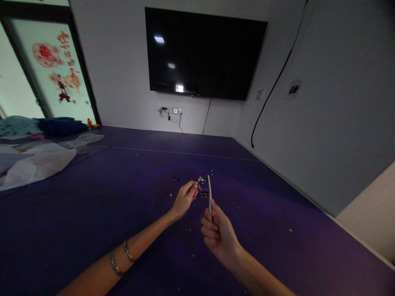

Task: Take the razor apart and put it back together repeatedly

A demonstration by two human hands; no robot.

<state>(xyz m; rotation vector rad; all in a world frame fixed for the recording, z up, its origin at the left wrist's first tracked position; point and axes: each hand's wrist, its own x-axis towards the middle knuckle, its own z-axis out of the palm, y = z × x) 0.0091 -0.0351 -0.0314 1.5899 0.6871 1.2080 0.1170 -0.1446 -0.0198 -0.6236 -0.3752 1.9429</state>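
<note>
My right hand is closed round the handle of a pale toothbrush, which stands upright with its dark bristles facing left. My left hand pinches a small silvery metal piece, too small to tell its kind. The bristles are close beside this piece; whether they touch it I cannot tell. Just below and behind the two hands lies a small clear and black object on the purple surface. Another small dark piece rests to the left of my left hand.
Pale crumbs dot the surface. Crumpled clear plastic and a dark blue cloth lie at the far left. A black television hangs on the back wall above sockets. Along the right wall dangles a black cable.
</note>
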